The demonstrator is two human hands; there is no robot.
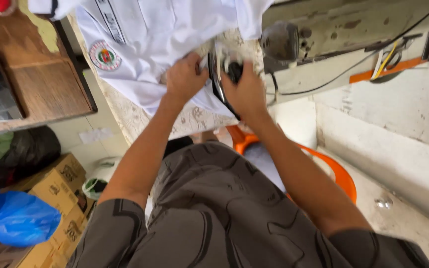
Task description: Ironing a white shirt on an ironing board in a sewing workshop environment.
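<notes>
At the table edge, both hands are buried in a white garment. Left hand: fingers curled together, pinching a fold of the cloth just below its round embroidered badge. Right hand: fingers bent around a dark, glossy part with a metal rim close against the cloth; whether they clamp it or only press on it cannot be told, as the fingertips are hidden.

Progress, judged from this view: the garment lies bunched on the patterned table top beside the grey sewing machine, not spread flat and not fed under the machine's head. Handling looks to be at an arranging stage, with any stitching not yet visibly in hand (needle area is out of view).

Person sits on an orange plastic chair, in patterned grey clothing.

Containers, further out:
- Brown cardboard boxes on the floor at lower left; contents not visible.
- Blue plastic bag resting on them, bulging, contents hidden.
- Dark bundle or bag under the wooden table, something green at its edge.
- White, bowl-like object on the floor; contents unclear.
</notes>
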